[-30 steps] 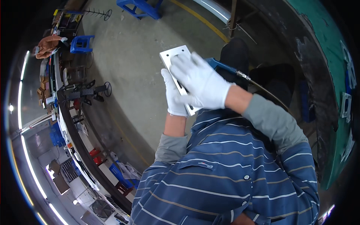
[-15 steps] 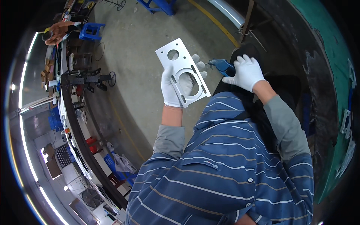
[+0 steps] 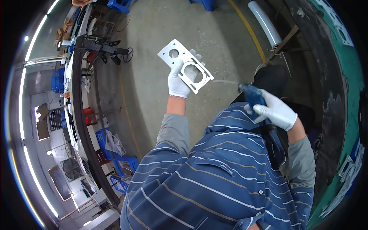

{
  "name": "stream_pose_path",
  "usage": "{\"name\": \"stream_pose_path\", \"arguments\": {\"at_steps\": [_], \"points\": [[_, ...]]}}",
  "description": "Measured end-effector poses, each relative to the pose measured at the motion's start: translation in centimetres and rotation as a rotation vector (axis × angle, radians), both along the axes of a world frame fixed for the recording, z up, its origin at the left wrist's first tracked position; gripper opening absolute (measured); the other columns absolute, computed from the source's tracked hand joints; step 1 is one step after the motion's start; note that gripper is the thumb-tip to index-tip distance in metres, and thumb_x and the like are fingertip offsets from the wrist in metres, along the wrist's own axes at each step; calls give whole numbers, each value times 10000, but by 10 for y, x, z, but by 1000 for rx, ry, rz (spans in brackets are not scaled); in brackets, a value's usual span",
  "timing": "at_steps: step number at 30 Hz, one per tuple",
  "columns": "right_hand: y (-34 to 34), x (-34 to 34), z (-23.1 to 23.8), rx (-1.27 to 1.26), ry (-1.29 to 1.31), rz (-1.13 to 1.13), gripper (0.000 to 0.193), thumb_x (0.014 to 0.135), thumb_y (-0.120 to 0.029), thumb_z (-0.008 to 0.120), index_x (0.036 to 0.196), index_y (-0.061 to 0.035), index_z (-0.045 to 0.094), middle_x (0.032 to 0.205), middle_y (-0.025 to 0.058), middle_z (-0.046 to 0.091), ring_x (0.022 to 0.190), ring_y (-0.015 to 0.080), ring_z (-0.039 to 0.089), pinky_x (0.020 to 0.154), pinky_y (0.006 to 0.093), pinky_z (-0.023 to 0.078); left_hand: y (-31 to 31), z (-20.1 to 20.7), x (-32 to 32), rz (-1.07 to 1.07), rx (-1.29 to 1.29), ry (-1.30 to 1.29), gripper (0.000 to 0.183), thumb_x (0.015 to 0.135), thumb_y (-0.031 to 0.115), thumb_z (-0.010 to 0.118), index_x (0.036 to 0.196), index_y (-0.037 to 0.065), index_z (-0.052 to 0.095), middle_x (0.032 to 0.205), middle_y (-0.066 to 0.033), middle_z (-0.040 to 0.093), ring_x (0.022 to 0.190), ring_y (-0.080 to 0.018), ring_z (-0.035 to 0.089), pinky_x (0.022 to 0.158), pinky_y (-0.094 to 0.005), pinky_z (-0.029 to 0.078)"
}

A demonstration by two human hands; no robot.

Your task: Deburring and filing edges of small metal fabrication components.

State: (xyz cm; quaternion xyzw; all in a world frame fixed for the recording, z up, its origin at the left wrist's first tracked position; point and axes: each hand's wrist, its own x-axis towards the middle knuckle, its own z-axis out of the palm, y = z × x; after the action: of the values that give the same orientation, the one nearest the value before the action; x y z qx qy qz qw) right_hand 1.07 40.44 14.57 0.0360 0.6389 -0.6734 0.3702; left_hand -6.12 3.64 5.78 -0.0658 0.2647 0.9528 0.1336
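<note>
In my left hand (image 3: 177, 85) is a flat silver metal plate (image 3: 181, 58), tilted, with a small round hole, a larger round opening, slots and several small holes. The thumb lies over its face and the fingers reach behind it, partly visible through the large opening. My right hand (image 3: 279, 111), gloved in white like the left, is wrapped round a blue hand tool (image 3: 253, 96) above my lap. From the tool's dark front end a thin rod, smeared by motion, points toward the plate's lower right corner. Whether its tip touches the plate I cannot tell.
A dark-edged bench (image 3: 78, 88) with goods runs along the left. Right of me is a green surface (image 3: 347, 126) bearing plates and papers. A pale roll (image 3: 264, 25) lies beyond my knee. Blue stools (image 3: 120, 4) stand far off, near part of another person (image 3: 79, 2).
My right hand has taken hold of the blue tool and raised it off my lap, swinging it right and nearer me. The plate has turned slightly in my left hand. My view has shifted.
</note>
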Motion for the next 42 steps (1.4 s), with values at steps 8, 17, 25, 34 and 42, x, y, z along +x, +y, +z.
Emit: {"name": "stream_pose_path", "arguments": {"at_steps": [8,17,25,34,42], "points": [[-39,16,19,312,505,200,487,981,-177,699,1403,-27,507,1040,163,719,857,289,727,765,399,588,-10,-18,12,77,3,-38,518,1021,181,602,1483,0,455,1391,-203,625,1250,-392,635,1070,-536,532],[-78,21,17,615,735,327,362,1002,-163,653,1337,-83,543,939,137,729,783,346,731,757,418,573,0,-25,38,384,-407,-234,430,1078,292,583,1409,20,537,1318,-193,664,1158,-349,685,936,-405,587],[-74,12,6,707,580,174,334,1001,-170,655,1307,-80,554,928,137,733,774,354,734,749,433,575,7,-36,32,386,-457,-266,374,1069,269,625,1364,45,568,1223,-136,700,1003,-255,716,814,-353,593],[-66,20,-2,570,662,322,322,1006,-183,654,1289,-57,564,943,151,740,770,349,734,749,429,577,11,-26,30,293,-206,-234,457,1053,454,586,1352,108,595,1338,-132,649,1190,-277,645,1015,-493,514],[-65,4,4,637,558,278,279,1007,-194,658,1237,-50,596,895,138,735,757,330,733,750,411,578,10,-10,43,376,-143,-355,614,1061,576,433,1427,99,560,1348,-149,628,1185,-295,633,1014,-508,498]]}}
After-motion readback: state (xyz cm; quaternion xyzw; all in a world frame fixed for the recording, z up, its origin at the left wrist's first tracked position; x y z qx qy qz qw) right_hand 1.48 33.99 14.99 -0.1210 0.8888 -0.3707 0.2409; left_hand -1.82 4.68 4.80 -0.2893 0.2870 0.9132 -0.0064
